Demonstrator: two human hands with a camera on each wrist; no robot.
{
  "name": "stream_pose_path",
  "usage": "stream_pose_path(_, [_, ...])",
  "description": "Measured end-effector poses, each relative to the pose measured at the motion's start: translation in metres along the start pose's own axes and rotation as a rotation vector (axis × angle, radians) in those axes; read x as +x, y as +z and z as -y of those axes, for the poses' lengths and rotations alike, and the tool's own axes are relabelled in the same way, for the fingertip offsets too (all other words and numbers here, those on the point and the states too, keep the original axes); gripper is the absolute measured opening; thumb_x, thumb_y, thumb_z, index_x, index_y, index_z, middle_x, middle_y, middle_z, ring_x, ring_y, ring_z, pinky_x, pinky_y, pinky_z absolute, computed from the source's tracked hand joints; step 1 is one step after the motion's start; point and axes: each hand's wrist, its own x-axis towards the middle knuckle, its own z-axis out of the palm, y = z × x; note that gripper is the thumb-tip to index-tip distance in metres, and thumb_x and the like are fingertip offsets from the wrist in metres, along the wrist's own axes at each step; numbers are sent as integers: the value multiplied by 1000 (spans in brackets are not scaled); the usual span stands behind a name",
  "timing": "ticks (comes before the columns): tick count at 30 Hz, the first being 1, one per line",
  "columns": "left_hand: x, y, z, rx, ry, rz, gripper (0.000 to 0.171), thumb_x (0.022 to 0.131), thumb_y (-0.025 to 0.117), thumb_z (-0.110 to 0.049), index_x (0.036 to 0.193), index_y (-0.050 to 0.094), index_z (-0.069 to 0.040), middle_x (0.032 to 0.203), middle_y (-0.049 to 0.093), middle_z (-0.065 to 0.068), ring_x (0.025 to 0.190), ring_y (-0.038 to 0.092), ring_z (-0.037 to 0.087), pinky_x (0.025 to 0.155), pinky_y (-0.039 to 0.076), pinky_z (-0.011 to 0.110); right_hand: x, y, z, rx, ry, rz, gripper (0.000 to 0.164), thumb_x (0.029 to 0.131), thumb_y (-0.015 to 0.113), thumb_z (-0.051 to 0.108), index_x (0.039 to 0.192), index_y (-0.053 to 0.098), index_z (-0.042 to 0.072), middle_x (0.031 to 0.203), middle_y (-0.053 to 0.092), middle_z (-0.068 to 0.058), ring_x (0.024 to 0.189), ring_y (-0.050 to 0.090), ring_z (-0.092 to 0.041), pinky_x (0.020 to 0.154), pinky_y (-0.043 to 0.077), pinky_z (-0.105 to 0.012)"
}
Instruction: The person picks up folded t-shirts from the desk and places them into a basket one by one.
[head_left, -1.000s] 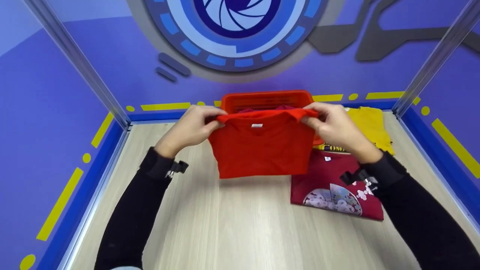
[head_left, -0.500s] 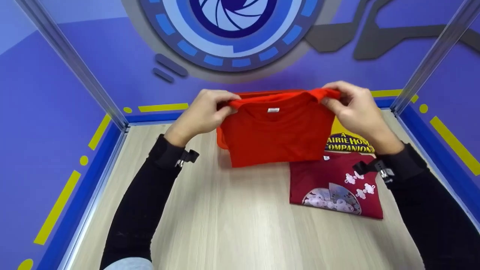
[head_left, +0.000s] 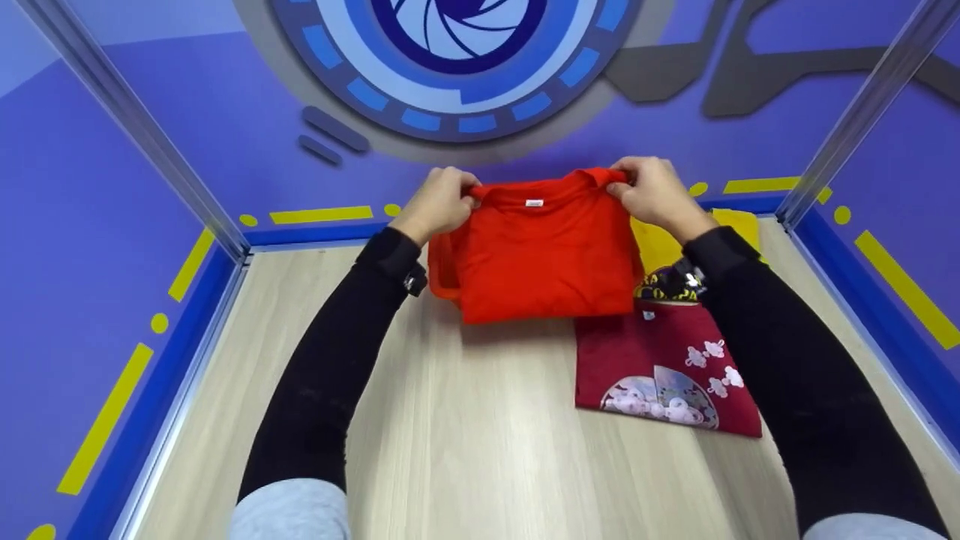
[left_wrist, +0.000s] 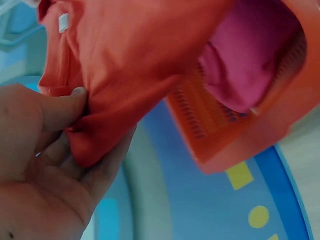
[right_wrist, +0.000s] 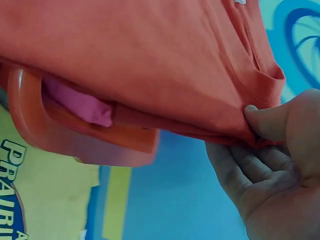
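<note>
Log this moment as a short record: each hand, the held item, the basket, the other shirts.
Left hand: pinches the red shirt at one end of its top edge
Right hand: pinches the opposite end
Held item: red shirt, held up, neck label showing
Basket: orange, mostly hidden behind the shirt in the head view; pink cloth inside
Yellow shirt: right of the basket, printed, partly covered
Maroon shirt: nearer the person than the yellow one, printed

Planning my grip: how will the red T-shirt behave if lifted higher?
Probably floppy: the red T-shirt creases and bunches where the left hand pinches it. Likely light: thin-looking cloth, and the right hand pinches just one shoulder.
</note>
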Motion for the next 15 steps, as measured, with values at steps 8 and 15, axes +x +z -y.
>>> stream_pose_path(8, [19, 23, 8, 111, -158, 49, 26, 92, 58, -13, 114, 72, -17, 118, 69, 3, 111, 63, 21, 97, 51, 38, 21, 30, -22, -82, -16, 71, 32, 96, 54, 9, 126, 64, 3, 123, 65, -22, 111, 58, -35, 95, 49, -48])
stream_pose_path(15, [22, 43, 16, 156, -188, 41, 33, 88, 61, -11, 119, 72, -17, 128, 68, 3, 121, 61, 25, 103, 49, 37, 23, 51, -28, -254, -106, 67, 34, 90, 56, 3, 122, 64, -4, 118, 67, -26, 113, 61, -43, 99, 49, -51])
